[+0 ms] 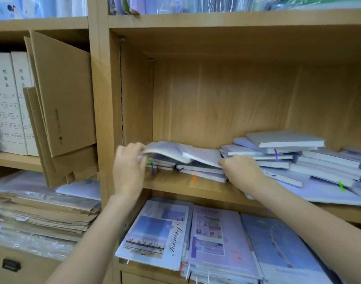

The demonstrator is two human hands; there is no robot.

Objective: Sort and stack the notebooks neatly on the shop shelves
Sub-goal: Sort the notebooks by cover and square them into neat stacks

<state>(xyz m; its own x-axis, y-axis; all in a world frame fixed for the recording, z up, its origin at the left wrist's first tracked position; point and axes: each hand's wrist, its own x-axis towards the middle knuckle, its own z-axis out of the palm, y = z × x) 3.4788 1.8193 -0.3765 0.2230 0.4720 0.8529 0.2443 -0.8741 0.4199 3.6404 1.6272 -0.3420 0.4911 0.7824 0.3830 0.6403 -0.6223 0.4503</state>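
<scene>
Notebooks (pixel 196 162), shelf (pixel 206 191): light, floppy, slippery covers. Left hand (pixel 127 167) pinches a bending corner; right hand (pixel 240 169) grips the stack's edge. Better lifted by spines.

Appears only as two bare arms, seen from below the elbow down to the fingers: a left forearm (pixel 89 232) and a right forearm (pixel 310 220), both smooth, slim and tapering to narrow wrists. Ends in a left hand (pixel 128 171) and a right hand (pixel 244 171) with bare backs, faintly showing knuckles and slender fingers, the tips too blurred to tell the nails. Looks broadest at the lower picture edge, where the arms are cut off.
</scene>
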